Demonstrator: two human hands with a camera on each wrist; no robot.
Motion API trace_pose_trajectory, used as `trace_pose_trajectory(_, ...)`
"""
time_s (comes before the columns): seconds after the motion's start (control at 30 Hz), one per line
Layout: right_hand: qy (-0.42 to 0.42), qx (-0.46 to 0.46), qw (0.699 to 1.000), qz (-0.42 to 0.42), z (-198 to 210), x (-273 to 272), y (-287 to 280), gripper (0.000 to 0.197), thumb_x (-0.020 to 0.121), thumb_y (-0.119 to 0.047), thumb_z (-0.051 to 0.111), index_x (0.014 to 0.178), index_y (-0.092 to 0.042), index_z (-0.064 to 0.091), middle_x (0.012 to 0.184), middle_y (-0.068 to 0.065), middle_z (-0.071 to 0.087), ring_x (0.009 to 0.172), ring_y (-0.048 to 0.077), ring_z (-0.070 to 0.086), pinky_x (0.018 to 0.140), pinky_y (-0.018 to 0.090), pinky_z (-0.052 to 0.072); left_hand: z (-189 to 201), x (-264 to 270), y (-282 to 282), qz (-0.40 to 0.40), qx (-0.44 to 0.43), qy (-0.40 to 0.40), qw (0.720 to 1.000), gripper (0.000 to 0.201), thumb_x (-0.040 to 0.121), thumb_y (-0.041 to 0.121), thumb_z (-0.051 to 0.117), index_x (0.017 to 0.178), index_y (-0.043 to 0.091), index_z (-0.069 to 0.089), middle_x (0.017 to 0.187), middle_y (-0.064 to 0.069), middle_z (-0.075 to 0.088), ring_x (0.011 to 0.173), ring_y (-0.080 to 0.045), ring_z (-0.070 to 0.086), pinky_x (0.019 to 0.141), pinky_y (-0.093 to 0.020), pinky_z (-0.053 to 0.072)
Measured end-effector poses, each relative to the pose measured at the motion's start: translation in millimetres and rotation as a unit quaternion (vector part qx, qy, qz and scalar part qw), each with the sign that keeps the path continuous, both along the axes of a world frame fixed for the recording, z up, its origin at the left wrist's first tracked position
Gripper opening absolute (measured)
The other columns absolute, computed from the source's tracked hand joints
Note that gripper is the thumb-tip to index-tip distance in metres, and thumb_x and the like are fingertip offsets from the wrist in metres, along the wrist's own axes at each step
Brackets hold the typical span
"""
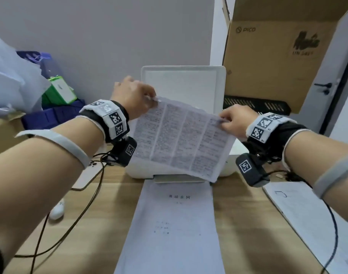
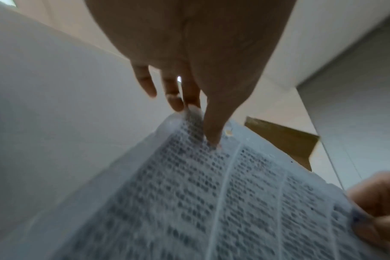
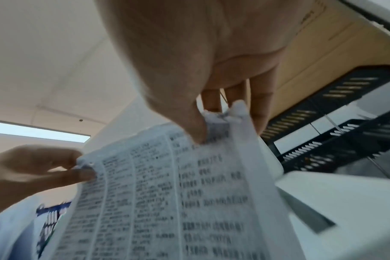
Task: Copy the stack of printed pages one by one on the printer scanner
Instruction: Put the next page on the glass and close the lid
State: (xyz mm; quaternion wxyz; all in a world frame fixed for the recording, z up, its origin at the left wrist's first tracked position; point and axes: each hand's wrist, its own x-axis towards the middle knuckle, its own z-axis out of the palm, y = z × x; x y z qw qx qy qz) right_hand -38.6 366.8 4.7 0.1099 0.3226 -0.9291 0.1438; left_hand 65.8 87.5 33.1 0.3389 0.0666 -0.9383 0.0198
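Observation:
A printed page (image 1: 179, 139) (image 2: 223, 202) (image 3: 167, 193) with dense text in columns hangs in the air above the white printer (image 1: 231, 164). My left hand (image 1: 133, 96) (image 2: 203, 123) pinches its far left corner between thumb and fingers. At the far right corner my right hand (image 1: 235, 120) (image 3: 214, 123) pinches the page, crumpling it slightly. The scanner lid (image 1: 184, 84) stands raised behind the page; the glass is hidden by the sheet. The stack of printed pages (image 1: 173, 224) lies on the wooden desk in front of the printer, a title page on top.
A large cardboard box (image 1: 278, 46) stands at the back right over a black mesh tray (image 1: 256, 105). Bags and a green box (image 1: 58, 91) crowd the back left. A phone (image 1: 88, 175), a white object (image 1: 57, 210), cables and a white sheet (image 1: 307, 214) lie on the desk.

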Motion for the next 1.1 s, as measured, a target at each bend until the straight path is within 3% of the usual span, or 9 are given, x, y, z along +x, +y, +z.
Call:
trace_pose_trajectory(0.13,0.087,-0.109,0.99,-0.037,37,-12,-12,0.037,0.095,-0.02,0.051,0.058,-0.02,0.048,0.065,0.0,0.052,0.072,0.029,0.05,0.052,0.027,0.031,20,-6,-17,0.01,0.093,0.135,0.986,0.02,0.086,0.048,0.062,0.09,0.029,0.07,0.093,0.008,0.064,0.108,-0.028,0.048,0.09,-0.039,0.04)
trace_pose_trajectory(0.23,0.145,-0.152,0.977,-0.047,50,-14,-20,0.019,0.093,-0.019,0.051,0.086,-0.018,0.069,0.085,0.008,0.066,0.076,0.031,0.053,0.065,0.029,0.043,25,-7,-23,-0.032,0.168,0.177,0.969,0.015,0.079,0.042,0.061,0.083,0.029,0.067,0.093,0.002,0.071,0.097,-0.027,0.062,0.084,-0.041,0.053)
trace_pose_trajectory(0.3,0.177,-0.184,0.966,-0.038,49,-17,-23,0.024,0.093,-0.018,0.05,0.1,-0.019,0.073,0.093,0.009,0.07,0.076,0.03,0.053,0.071,0.034,0.051,21,-9,-24,-0.061,0.197,0.199,0.958,0.006,0.081,0.031,0.066,0.081,0.024,0.068,0.09,0.002,0.072,0.085,-0.018,0.065,0.071,-0.025,0.053)
trace_pose_trajectory(0.4,0.201,-0.214,0.956,-0.009,36,-24,-24,0.028,0.094,-0.018,0.047,0.1,-0.022,0.073,0.097,0.004,0.071,0.081,0.025,0.056,0.072,0.032,0.049,3,-10,-27,-0.1,0.226,0.201,0.948,0.006,0.085,0.017,0.072,0.083,0.013,0.068,0.09,0.002,0.071,0.081,-0.01,0.064,0.058,-0.003,0.04)
trace_pose_trajectory(0.5,0.175,-0.189,0.966,0.002,10,-36,-23,0.027,0.094,-0.014,0.049,0.102,-0.021,0.074,0.101,0.003,0.068,0.088,0.022,0.055,0.077,0.03,0.046,-31,-13,-35,-0.096,0.243,0.142,0.955,0.008,0.087,0.015,0.07,0.083,0.02,0.065,0.087,0.004,0.07,0.084,-0.017,0.067,0.064,-0.012,0.046)
trace_pose_trajectory(0.67,0.058,-0.112,0.992,-0.008,-46,-43,-20,0.026,0.093,-0.014,0.053,0.106,-0.021,0.074,0.107,0.006,0.07,0.093,0.028,0.063,0.083,0.031,0.049,-91,-14,-41,-0.068,0.243,-0.076,0.965,0.015,0.091,0.015,0.064,0.091,0.029,0.07,0.091,0.003,0.073,0.087,-0.015,0.068,0.087,-0.038,0.057)
trace_pose_trajectory(0.77,-0.044,-0.067,0.997,-0.019,-70,-42,-16,0.033,0.095,-0.02,0.048,0.116,-0.032,0.07,0.119,0.0,0.067,0.091,0.021,0.066,0.084,0.03,0.054,-109,-14,-41,-0.069,0.243,-0.176,0.951,0.019,0.091,0.02,0.063,0.098,0.035,0.072,0.1,0.009,0.073,0.096,-0.011,0.067,0.093,-0.036,0.054)
trace_pose_trajectory(0.9,-0.115,-0.007,0.993,0.001,-89,-45,-12,0.038,0.1,-0.024,0.04,0.129,-0.023,0.065,0.139,-0.001,0.058,0.128,0.02,0.051,0.106,0.031,0.037,-114,-13,-36,-0.054,0.219,-0.244,0.943,0.026,0.088,0.036,0.064,0.113,0.038,0.069,0.121,0.013,0.064,0.116,-0.009,0.055,0.096,-0.027,0.041)
trace_pose_trajectory(1.1,-0.063,0.002,0.998,0.003,-103,-46,-7,0.051,0.093,-0.041,0.03,0.11,-0.005,0.061,0.109,0.01,0.069,0.106,0.031,0.061,0.093,0.05,0.049,-114,-14,-30,-0.065,0.193,-0.292,0.935,0.033,0.093,0.051,0.055,0.124,0.044,0.062,0.139,0.012,0.055,0.131,-0.011,0.047,0.108,-0.033,0.037)
